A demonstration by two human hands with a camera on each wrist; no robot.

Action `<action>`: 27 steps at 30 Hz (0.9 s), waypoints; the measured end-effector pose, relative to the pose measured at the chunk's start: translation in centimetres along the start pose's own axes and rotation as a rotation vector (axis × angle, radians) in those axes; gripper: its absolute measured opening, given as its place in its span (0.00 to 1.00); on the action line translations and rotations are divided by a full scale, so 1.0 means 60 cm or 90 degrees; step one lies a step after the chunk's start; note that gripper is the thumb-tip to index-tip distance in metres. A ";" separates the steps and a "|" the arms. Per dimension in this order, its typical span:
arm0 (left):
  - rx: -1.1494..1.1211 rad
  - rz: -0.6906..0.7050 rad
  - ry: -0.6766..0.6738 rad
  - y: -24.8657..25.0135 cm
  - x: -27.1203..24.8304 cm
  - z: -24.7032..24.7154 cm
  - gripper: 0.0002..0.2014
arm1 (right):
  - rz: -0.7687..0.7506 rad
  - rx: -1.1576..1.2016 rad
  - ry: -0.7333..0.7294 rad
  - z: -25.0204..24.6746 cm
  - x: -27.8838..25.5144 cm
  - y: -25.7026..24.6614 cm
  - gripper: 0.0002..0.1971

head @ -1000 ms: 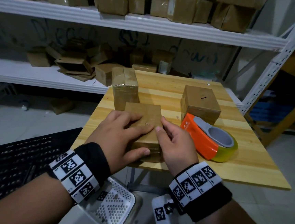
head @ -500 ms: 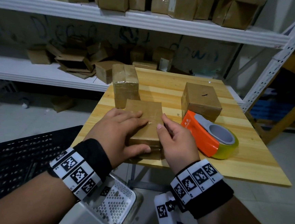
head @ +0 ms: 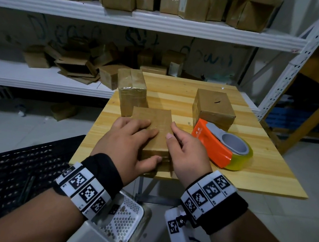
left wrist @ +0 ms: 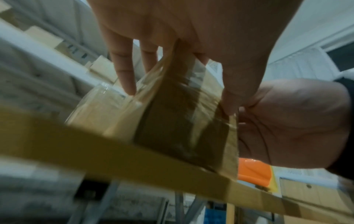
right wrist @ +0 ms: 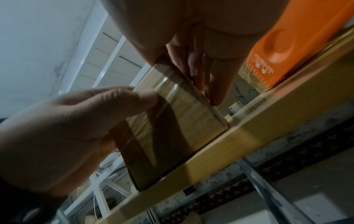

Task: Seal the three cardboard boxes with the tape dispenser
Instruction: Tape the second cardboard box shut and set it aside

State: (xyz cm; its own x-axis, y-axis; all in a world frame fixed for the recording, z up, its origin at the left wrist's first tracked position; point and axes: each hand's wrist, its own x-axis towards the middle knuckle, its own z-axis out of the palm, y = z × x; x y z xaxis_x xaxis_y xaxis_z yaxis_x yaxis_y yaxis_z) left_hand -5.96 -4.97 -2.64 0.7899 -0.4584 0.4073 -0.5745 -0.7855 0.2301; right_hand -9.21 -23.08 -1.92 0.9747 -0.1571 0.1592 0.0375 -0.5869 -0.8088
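White metal shelving loaded with brown cartons runs behind a small wooden table. Three cardboard boxes sit on it: a tall taped box at the back left, a squat box at the back right, and a flat box at the near edge between the person's hands. The left hand lies over the flat box's top, fingers spread forward and thumb hooked against its near face, gripping it. The right hand clasps the box's right side, thumb on top and fingers down the side. The orange tape dispenser rests just right of that hand, untouched, in front of the squat box
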 end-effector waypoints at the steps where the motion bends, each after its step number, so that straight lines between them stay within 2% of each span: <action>1: -0.012 0.004 -0.002 -0.004 -0.001 0.002 0.37 | 0.003 -0.006 -0.009 -0.002 0.002 0.000 0.26; 5: -0.023 -0.009 -0.040 -0.020 -0.004 0.001 0.46 | 0.012 -0.021 -0.019 -0.019 0.008 -0.002 0.24; 9: -0.043 -0.024 -0.054 -0.016 -0.003 -0.008 0.48 | 0.031 -0.123 0.128 -0.061 0.020 -0.001 0.19; 12: -0.037 -0.026 -0.070 -0.019 -0.004 -0.015 0.46 | 0.066 -0.264 0.175 -0.098 0.032 0.013 0.19; 16: -0.032 -0.027 -0.074 -0.030 -0.005 -0.023 0.46 | 0.140 -0.472 0.122 -0.121 0.041 0.045 0.25; 20: -0.006 -0.001 -0.085 -0.024 -0.003 -0.021 0.45 | 0.165 -0.581 0.068 -0.116 0.044 0.054 0.20; 24: -0.021 0.004 -0.073 -0.019 -0.006 -0.018 0.43 | 0.144 -0.581 0.076 -0.109 0.045 0.053 0.11; 27: -0.021 0.003 -0.078 -0.022 -0.008 -0.018 0.43 | 0.138 -0.469 0.107 -0.128 0.037 0.037 0.08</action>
State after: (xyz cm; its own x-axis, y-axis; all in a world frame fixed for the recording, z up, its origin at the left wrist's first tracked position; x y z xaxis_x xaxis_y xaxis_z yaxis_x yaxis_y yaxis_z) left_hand -5.82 -3.26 -2.17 0.8060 -0.5112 0.2983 -0.5837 -0.7699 0.2578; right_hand -8.66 -30.84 1.02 0.8951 -0.4116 0.1715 -0.3627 -0.8958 -0.2570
